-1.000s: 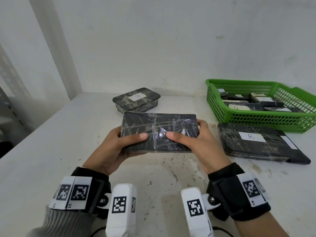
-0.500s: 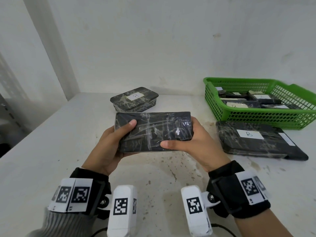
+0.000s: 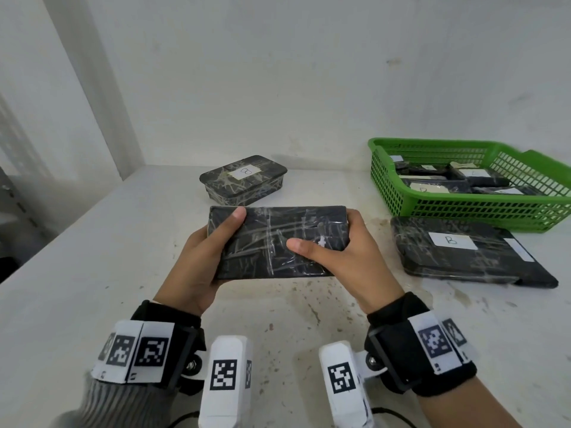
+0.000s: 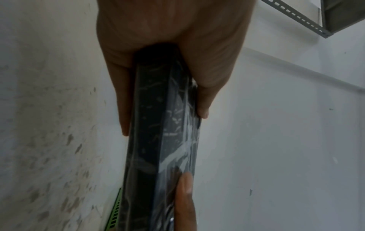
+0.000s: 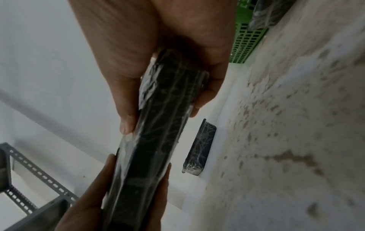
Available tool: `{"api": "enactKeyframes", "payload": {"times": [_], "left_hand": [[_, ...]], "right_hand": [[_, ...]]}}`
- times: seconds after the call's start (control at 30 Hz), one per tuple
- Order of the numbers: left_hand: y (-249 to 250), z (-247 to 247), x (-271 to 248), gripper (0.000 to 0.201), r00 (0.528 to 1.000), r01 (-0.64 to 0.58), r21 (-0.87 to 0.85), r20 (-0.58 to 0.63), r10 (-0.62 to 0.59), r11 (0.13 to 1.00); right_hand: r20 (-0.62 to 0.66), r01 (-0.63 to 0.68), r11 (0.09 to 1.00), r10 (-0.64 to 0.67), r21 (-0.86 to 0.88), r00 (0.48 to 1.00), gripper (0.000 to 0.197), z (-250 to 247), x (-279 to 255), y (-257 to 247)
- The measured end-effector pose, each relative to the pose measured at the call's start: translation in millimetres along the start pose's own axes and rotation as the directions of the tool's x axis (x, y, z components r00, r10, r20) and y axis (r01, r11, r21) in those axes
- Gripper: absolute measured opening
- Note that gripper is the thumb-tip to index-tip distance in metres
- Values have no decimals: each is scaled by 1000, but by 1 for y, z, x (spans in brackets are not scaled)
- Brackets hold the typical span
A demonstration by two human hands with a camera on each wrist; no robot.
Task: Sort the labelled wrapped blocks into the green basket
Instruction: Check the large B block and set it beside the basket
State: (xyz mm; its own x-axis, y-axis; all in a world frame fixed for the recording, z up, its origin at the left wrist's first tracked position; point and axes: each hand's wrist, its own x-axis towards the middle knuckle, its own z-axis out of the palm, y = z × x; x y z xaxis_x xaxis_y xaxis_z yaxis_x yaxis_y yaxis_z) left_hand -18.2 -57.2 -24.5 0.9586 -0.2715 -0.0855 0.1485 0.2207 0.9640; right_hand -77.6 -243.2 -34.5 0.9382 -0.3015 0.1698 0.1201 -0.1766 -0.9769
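— Both our hands hold one flat black block wrapped in clear film (image 3: pixel 278 242) above the stained white table (image 3: pixel 92 257). Our left hand (image 3: pixel 197 267) clamps its left end, thumb on top, fingers beneath.

— And our right hand (image 3: pixel 355 261) grips the right end the same way. No label shows on its upper face.

— Right of us lies a wide wrapped slab labelled B (image 3: pixel 457 251), touching the green plastic mesh basket (image 3: pixel 463 208) that holds more labelled blocks.

— Behind, a smaller wrapped box with a label (image 3: pixel 244 179) sits near the wall.
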Motion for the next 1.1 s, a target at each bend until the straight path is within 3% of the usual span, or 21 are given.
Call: {"api": "enactKeyframes", "payload": {"times": [0.13, 0.3, 0.43, 0.53, 0.67, 0.8, 0.9, 1.0, 1.1], "left_hand": [[1, 2, -2, 52, 1000, -17, 5, 15, 17, 1000], [1, 3, -5, 59, 998, -54, 58, 42, 51, 997], [-1, 4, -6, 68, 998, -58, 83, 39, 55, 995], [1, 7, -8, 59, 999, -24, 38, 26, 23, 999], [-2, 4, -2, 41, 999, -30, -11, -25, 30, 999], [-3, 0, 0, 39, 998, -68, -48, -16, 67, 997], [-2, 0, -2, 51, 992, -125, -108, -18, 124, 986], [-2, 5, -5, 35, 990, -141, -174, 5, 144, 975], [-4, 9, -5, 28, 989, -144, -161, 3, 146, 976]], "right_hand": [[-53, -67, 996, 70, 64, 996, 89, 0, 1, -1], [-72, 4, 995, 2, 95, 997, 57, -2, 0, -2], [-38, 89, 984, -84, 155, 996, 56, -7, 1, -6], [-5, 123, 983, -123, 135, 992, 57, -8, 3, -4], [109, 22, 974, -47, 224, 993, 63, -10, 4, -3], [150, -116, 944, 72, 309, 986, 68, -6, 4, -9], [99, -113, 937, 84, 332, 992, 48, -7, 5, -7], [89, -81, 933, 53, 351, 995, 16, -9, 6, -9], [74, -51, 936, 27, 347, 997, 18, -11, 6, -12]]}}
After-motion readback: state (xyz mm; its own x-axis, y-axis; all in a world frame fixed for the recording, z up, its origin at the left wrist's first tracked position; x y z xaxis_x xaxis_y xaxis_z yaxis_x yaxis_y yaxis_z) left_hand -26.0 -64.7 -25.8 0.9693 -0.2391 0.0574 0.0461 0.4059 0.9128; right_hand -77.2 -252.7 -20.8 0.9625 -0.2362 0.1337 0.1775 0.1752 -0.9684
